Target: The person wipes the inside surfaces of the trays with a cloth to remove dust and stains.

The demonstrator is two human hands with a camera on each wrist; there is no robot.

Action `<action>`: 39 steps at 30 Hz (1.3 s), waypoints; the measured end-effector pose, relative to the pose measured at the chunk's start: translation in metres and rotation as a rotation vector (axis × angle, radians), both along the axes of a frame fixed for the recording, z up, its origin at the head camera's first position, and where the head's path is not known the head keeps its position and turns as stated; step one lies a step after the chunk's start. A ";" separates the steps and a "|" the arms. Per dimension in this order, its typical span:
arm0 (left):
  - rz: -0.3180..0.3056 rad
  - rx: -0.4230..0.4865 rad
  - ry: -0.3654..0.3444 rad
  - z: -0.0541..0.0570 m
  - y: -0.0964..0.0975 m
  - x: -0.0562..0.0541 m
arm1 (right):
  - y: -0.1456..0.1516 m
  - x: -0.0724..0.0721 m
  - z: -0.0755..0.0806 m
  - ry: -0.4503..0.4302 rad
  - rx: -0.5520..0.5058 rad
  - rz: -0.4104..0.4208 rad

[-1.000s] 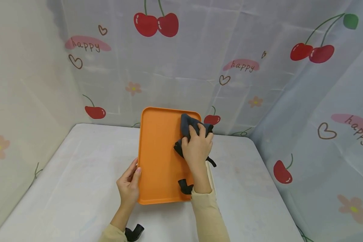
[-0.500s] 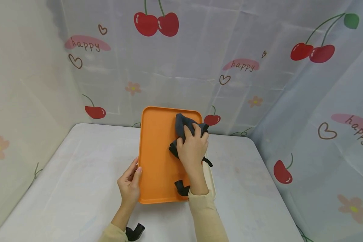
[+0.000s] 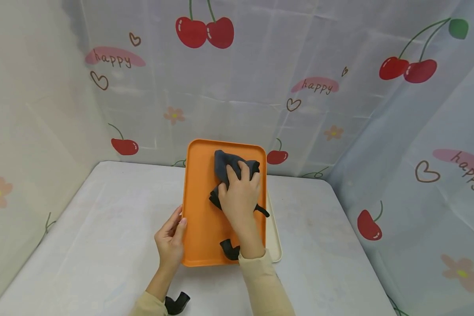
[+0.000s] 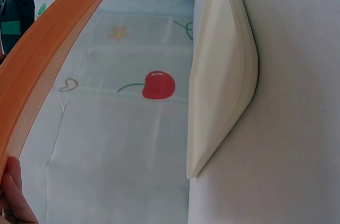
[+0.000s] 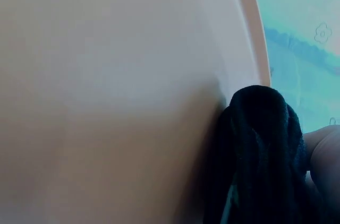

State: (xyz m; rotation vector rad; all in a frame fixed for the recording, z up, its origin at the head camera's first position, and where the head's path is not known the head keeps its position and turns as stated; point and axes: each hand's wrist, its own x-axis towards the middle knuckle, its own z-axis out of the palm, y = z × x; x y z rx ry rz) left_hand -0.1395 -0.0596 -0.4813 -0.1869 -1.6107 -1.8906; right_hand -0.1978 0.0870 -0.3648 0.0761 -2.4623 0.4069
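My left hand [image 3: 170, 245] grips the left edge of an orange tray [image 3: 199, 210], thumb on the front side and fingers behind. The tray is held up and tilted, its inner face toward me. With curled fingers my right hand [image 3: 238, 193] holds a bunched dark grey cloth [image 3: 223, 162] against the upper part of that face. In the right wrist view the folded cloth [image 5: 260, 128] lies close along the tray's surface [image 5: 117, 54]. The left wrist view shows the tray's outer side [image 4: 48, 59] raised off the table.
Behind and below the orange tray, a cream tray [image 4: 226, 65] lies on the white table [image 3: 114, 219]. Patterned curtains [image 3: 237, 87] stand at the back and sides. Black wrist-worn devices [image 3: 177, 303] sit on both forearms.
My right hand and the cloth have slid leftward across the tray from its right edge. The orange tray has shifted slightly right, with my left hand still gripping it.
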 end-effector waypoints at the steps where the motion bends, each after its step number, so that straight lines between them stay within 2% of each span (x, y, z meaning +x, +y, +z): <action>1: -0.002 0.000 0.001 0.000 0.000 0.000 | -0.002 0.001 0.000 0.004 0.008 0.006; 11: -0.027 0.011 0.028 -0.002 0.002 0.000 | -0.025 0.007 -0.001 0.069 0.111 0.049; 20: -0.051 0.009 0.071 -0.003 0.003 -0.001 | -0.041 0.014 -0.006 0.147 0.192 0.121; 32: -0.037 0.001 0.078 -0.003 0.002 -0.002 | -0.044 0.015 -0.006 0.138 0.207 0.148; 39: -0.051 0.002 0.102 -0.003 0.002 -0.002 | -0.041 0.014 -0.007 0.166 0.201 0.148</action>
